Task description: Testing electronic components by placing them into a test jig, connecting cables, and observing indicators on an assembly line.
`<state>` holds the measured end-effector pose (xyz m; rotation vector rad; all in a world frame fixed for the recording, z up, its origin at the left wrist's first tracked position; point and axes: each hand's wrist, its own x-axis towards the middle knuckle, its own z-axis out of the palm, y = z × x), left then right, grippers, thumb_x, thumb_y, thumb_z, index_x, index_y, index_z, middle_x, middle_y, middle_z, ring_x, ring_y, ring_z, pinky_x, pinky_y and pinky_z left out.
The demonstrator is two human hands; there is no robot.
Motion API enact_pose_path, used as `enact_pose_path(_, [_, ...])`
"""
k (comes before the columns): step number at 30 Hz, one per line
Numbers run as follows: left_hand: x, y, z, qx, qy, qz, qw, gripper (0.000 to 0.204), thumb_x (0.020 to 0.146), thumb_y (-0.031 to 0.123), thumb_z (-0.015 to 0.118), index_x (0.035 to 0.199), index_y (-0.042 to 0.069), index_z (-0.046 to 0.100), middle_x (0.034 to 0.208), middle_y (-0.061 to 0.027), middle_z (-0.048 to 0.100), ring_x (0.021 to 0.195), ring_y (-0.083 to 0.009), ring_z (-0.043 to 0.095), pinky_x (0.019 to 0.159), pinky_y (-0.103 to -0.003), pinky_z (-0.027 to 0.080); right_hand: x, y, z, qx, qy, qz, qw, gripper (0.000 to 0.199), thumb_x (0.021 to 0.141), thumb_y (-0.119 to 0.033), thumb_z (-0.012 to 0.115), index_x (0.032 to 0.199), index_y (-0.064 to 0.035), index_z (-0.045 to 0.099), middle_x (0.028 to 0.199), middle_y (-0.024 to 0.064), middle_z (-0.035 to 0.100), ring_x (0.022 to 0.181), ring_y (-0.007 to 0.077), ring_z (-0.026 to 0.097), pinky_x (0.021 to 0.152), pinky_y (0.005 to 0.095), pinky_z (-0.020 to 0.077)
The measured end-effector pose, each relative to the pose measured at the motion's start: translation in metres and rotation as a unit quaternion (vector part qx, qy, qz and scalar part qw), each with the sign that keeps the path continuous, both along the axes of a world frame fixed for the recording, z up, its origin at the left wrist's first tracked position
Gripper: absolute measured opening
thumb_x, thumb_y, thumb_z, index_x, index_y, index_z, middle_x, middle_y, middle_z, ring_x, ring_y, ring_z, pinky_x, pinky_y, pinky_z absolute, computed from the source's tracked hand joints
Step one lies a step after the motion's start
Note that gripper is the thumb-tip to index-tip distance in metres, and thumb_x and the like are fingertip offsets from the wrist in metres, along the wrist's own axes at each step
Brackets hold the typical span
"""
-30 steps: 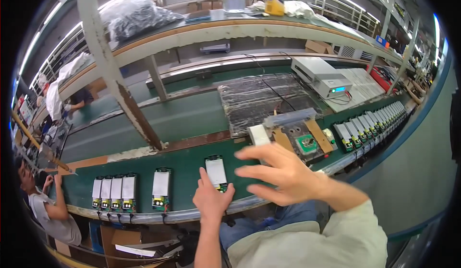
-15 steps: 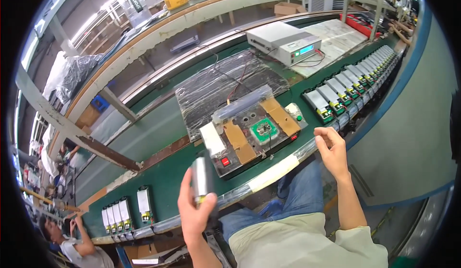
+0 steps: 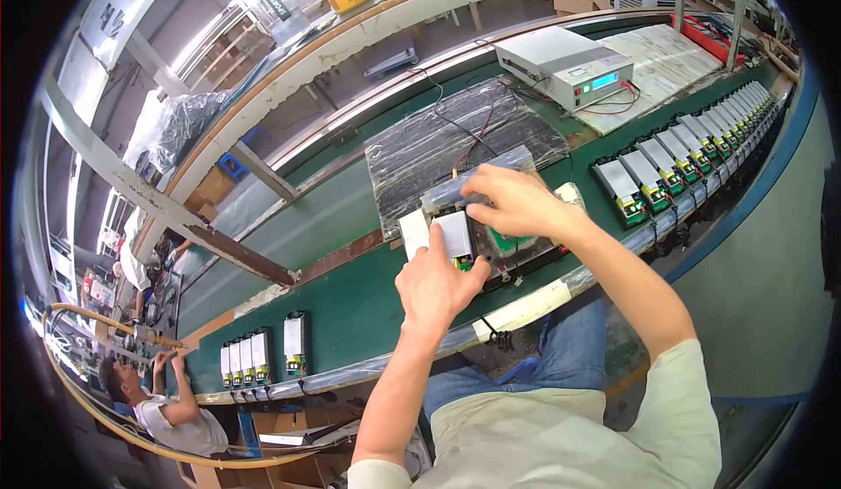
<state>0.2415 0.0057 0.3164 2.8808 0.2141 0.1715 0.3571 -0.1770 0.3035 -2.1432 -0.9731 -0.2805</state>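
A silver-covered circuit module [image 3: 455,231] with a green board edge lies on the dark test fixture [image 3: 496,274]. My left hand [image 3: 433,287] grips it, the index finger stretched along the silver cover and the thumb at its near right corner. Over the fixture's far side, my right hand [image 3: 517,201] reaches in with curled fingers close to the module's far end. Whatever those fingertips pinch is hidden. Beneath my right hand part of a green socket board [image 3: 508,245] shows. A white pad [image 3: 414,233] sits at the fixture's left.
Several similar modules stand in a long row [image 3: 674,160] at right, with more [image 3: 245,357] and a lone module [image 3: 295,342] at left. A grey meter [image 3: 569,68] with wires sits behind. A shelf beam [image 3: 350,46] crosses above; a co-worker [image 3: 180,410] is at far left.
My left hand has brought the module from in front of the fixture onto it. My right hand has moved left and away from me, over the fixture. The view has shifted.
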Motion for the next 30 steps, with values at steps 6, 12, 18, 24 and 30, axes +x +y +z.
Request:
enact_pose_path(6, [0.004, -0.004, -0.004, -0.001, 0.022, 0.015, 1.0, 0.098, 0.079, 0.055, 0.082, 0.153, -0.005, 0.057, 0.098, -0.0268, 0.08, 0.092, -0.0454, 0.079, 0.084, -0.053, 0.063, 0.061, 0.052, -0.013, -0.198, -0.03, -0.043, 0.979, 0.041, 0.097, -0.034, 0.076, 0.126, -0.0065, 0.077, 0.123, 0.0183, 0.075, 0.119, 0.039, 0.071, 0.103, 0.0529, 0.0551])
enact_pose_path(12, [0.003, -0.002, -0.013, -0.007, -0.019, 0.012, 1.0, 0.1, 0.08, 0.057, 0.083, 0.153, -0.005, 0.055, 0.093, -0.0246, 0.079, 0.086, -0.0451, 0.079, 0.079, -0.053, 0.063, 0.08, 0.068, -0.023, -0.203, 0.026, -0.002, 0.979, 0.048, 0.092, -0.039, 0.08, 0.129, -0.0083, 0.079, 0.119, 0.0191, 0.08, 0.117, 0.0393, 0.075, 0.101, 0.0515, 0.0568])
enact_pose_path(18, [0.004, -0.007, -0.009, -0.04, 0.025, 0.024, 0.999, 0.1, 0.083, 0.058, 0.084, 0.153, -0.006, 0.054, 0.103, -0.0259, 0.076, 0.096, -0.0417, 0.079, 0.079, -0.051, 0.063, 0.083, 0.073, -0.024, -0.196, 0.04, -0.01, 0.98, 0.044, 0.093, -0.039, 0.082, 0.127, -0.0108, 0.079, 0.116, 0.0184, 0.08, 0.115, 0.0392, 0.075, 0.097, 0.0524, 0.0577])
enact_pose_path(24, [-0.033, 0.038, -0.031, -0.029, -0.19, -0.107, 0.976, 0.096, 0.085, 0.047, 0.091, 0.156, -0.005, 0.053, 0.134, -0.0302, 0.07, 0.135, -0.0431, 0.065, 0.102, -0.05, 0.058, 0.078, 0.071, -0.022, -0.191, 0.053, -0.041, 0.979, 0.043, 0.09, -0.04, 0.083, 0.123, -0.0123, 0.082, 0.111, 0.0172, 0.082, 0.111, 0.0387, 0.078, 0.097, 0.05, 0.0586])
enact_pose_path(30, [-0.036, 0.046, -0.066, -0.214, -0.181, -0.098, 0.955, 0.1, 0.081, 0.038, 0.1, 0.157, -0.006, 0.053, 0.144, -0.0316, 0.067, 0.141, -0.0462, 0.063, 0.11, -0.051, 0.056, 0.075, 0.073, -0.012, -0.201, 0.063, -0.055, 0.976, 0.044, 0.087, -0.038, 0.086, 0.122, -0.0118, 0.081, 0.109, 0.0171, 0.082, 0.109, 0.0392, 0.077, 0.094, 0.0505, 0.0583])
